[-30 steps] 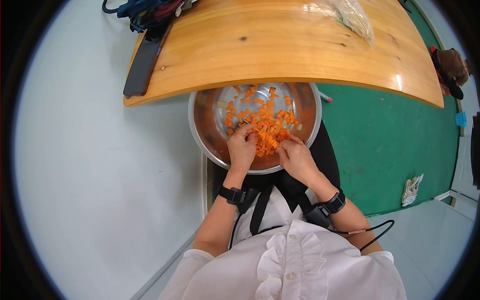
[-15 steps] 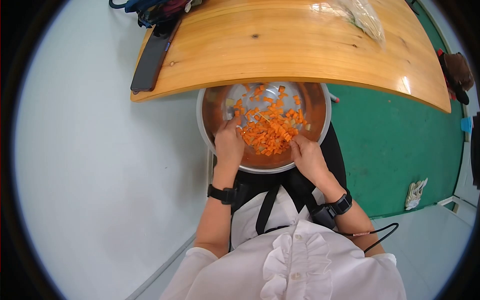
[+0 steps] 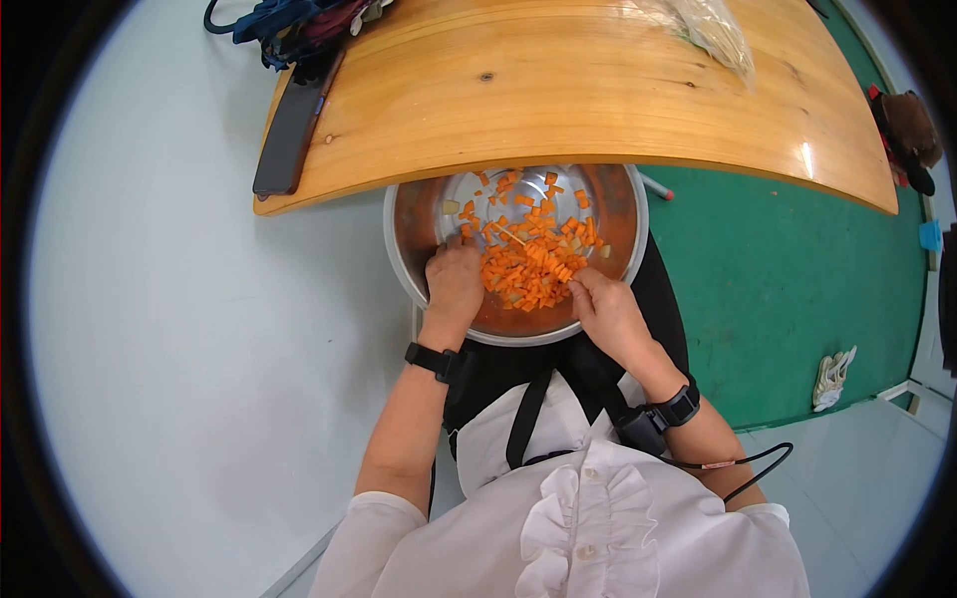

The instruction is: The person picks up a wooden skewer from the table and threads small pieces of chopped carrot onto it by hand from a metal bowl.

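Note:
A steel bowl (image 3: 403,261) sits on my lap, half under the edge of a wooden table (image 3: 558,90). Inside lies a heap of small orange carrot dice (image 3: 528,264), with a few paler bits among them. My left hand (image 3: 454,281) rests inside the bowl at the heap's left side, fingers curled under and knuckles against the dice. My right hand (image 3: 604,307) is at the near right rim, fingertips bunched and touching the edge of the heap. Whether either hand holds dice is hidden.
A black phone (image 3: 290,130) lies on the table's left edge, below a bundle of dark straps (image 3: 289,25). A clear plastic bag (image 3: 713,30) lies at the table's far right. Green floor (image 3: 778,279) spreads to the right, white floor to the left. A cable (image 3: 743,463) hangs from my right wrist.
My hands were together, scooping in the middle of the dice. They have drawn apart to the left and right sides of the heap, which now looks more gathered.

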`<state>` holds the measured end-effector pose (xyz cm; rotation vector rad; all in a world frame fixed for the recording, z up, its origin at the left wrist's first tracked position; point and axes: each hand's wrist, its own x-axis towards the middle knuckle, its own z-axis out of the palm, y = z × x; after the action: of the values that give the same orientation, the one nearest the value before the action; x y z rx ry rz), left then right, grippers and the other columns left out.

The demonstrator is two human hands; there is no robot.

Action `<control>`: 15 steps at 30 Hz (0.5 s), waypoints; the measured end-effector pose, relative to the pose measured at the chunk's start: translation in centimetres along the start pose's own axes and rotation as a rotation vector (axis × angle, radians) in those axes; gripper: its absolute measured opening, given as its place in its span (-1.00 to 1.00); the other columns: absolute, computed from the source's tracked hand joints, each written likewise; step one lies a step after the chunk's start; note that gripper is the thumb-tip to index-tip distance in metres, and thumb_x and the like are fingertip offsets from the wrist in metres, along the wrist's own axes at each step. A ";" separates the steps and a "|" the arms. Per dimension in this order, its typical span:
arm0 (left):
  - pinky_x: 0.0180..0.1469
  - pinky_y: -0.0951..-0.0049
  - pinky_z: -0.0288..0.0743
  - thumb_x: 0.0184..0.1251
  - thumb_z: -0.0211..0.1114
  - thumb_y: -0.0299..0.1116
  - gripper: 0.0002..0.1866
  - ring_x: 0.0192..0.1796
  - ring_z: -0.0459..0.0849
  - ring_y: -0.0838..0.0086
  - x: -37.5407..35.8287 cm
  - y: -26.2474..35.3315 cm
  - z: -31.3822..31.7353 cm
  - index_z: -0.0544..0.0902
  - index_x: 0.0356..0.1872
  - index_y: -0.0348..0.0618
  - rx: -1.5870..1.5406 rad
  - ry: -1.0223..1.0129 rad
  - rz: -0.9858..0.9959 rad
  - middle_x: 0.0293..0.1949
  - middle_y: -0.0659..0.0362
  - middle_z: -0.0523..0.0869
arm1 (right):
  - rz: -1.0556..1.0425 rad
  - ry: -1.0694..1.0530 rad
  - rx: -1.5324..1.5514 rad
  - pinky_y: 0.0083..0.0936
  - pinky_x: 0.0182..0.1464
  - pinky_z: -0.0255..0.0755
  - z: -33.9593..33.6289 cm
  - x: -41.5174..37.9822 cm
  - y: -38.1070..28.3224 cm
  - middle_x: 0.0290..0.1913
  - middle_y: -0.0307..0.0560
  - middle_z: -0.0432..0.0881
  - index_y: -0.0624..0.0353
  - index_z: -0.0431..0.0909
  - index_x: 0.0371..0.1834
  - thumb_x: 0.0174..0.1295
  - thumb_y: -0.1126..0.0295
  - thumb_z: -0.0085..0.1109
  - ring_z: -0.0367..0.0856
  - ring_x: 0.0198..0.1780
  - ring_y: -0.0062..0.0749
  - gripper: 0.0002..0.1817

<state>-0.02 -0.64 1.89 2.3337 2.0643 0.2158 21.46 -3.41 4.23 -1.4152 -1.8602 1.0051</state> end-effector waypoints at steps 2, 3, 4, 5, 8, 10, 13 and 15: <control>-0.25 0.24 0.53 -0.02 0.10 -0.63 -0.78 -0.29 0.63 0.13 0.0 0.1 -0.2 0.54 -0.28 -0.32 -0.027 -0.089 -0.041 -0.38 -0.04 0.61 | 0.012 -0.006 0.001 -0.38 -0.50 0.38 0.0 0.0 0.1 -0.68 0.04 0.48 0.35 0.42 -0.44 0.22 0.52 -0.03 0.55 -0.59 -0.14 -0.87; -0.25 0.22 0.52 -0.02 0.10 -0.63 -0.77 -0.29 0.63 0.12 0.0 0.1 -0.2 0.53 -0.26 -0.33 -0.040 -0.134 -0.062 -0.37 -0.05 0.61 | 0.013 -0.009 0.001 -0.38 -0.50 0.38 0.0 0.0 0.1 -0.69 0.04 0.48 0.35 0.42 -0.44 0.22 0.51 -0.02 0.55 -0.59 -0.14 -0.87; -0.25 0.22 0.52 -0.01 0.10 -0.63 -0.77 -0.29 0.63 0.12 -0.1 0.1 -0.2 0.55 -0.26 -0.33 -0.109 -0.090 -0.067 -0.37 -0.06 0.62 | 0.014 -0.011 0.000 -0.38 -0.50 0.38 -0.1 -0.1 0.1 -0.69 0.04 0.48 0.34 0.42 -0.44 0.21 0.51 -0.02 0.55 -0.59 -0.14 -0.88; -0.24 0.23 0.52 -0.01 0.11 -0.62 -0.78 -0.30 0.64 0.12 -0.3 0.1 -0.1 0.56 -0.26 -0.34 -0.178 -0.045 -0.072 -0.37 -0.06 0.62 | 0.014 -0.015 -0.001 -0.38 -0.50 0.38 -0.1 -0.1 0.2 -0.69 0.04 0.48 0.34 0.42 -0.44 0.21 0.51 -0.02 0.55 -0.59 -0.13 -0.88; -0.23 0.31 0.53 0.01 0.15 -0.61 -0.80 -0.33 0.66 0.19 -0.1 0.0 0.2 0.60 -0.28 -0.34 -0.483 0.017 -0.237 -0.38 -0.05 0.66 | 0.074 -0.086 0.021 -0.14 -0.33 0.40 -0.3 -0.2 0.3 -0.47 0.22 0.52 0.34 0.38 -0.46 0.16 0.49 0.02 0.53 -0.38 0.13 -0.87; -0.23 0.39 0.53 0.02 0.19 -0.59 -0.82 -0.35 0.67 0.27 0.0 0.0 0.3 0.64 -0.30 -0.33 -0.696 0.047 -0.388 -0.40 -0.02 0.68 | 0.054 -0.091 0.009 -0.15 -0.32 0.40 -0.2 -0.3 0.6 -0.46 0.21 0.52 0.34 0.39 -0.46 0.16 0.49 0.02 0.53 -0.37 0.12 -0.87; -0.28 0.53 0.51 0.04 0.21 -0.57 -0.82 -0.39 0.65 0.45 0.1 -0.1 0.7 0.64 -0.29 -0.35 -0.928 0.082 -0.540 -0.43 0.06 0.68 | 0.025 -0.091 0.001 -0.15 -0.30 0.41 -0.2 -0.3 0.1 -0.45 0.20 0.51 0.34 0.40 -0.47 0.15 0.49 0.02 0.52 -0.35 0.11 -0.88; -0.38 0.64 0.47 0.09 0.19 -0.58 -0.80 -0.44 0.59 0.61 -0.1 -0.7 2.3 0.60 -0.23 -0.42 -1.013 0.065 -0.557 -0.45 0.16 0.65 | 0.019 -0.091 0.005 -0.16 -0.29 0.41 -0.3 -0.2 -0.1 -0.45 0.19 0.51 0.33 0.40 -0.47 0.15 0.49 0.02 0.52 -0.34 0.11 -0.88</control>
<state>-0.48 -0.51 -0.46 1.1457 1.8455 1.0163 21.73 -3.57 4.45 -1.4072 -1.9107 1.0997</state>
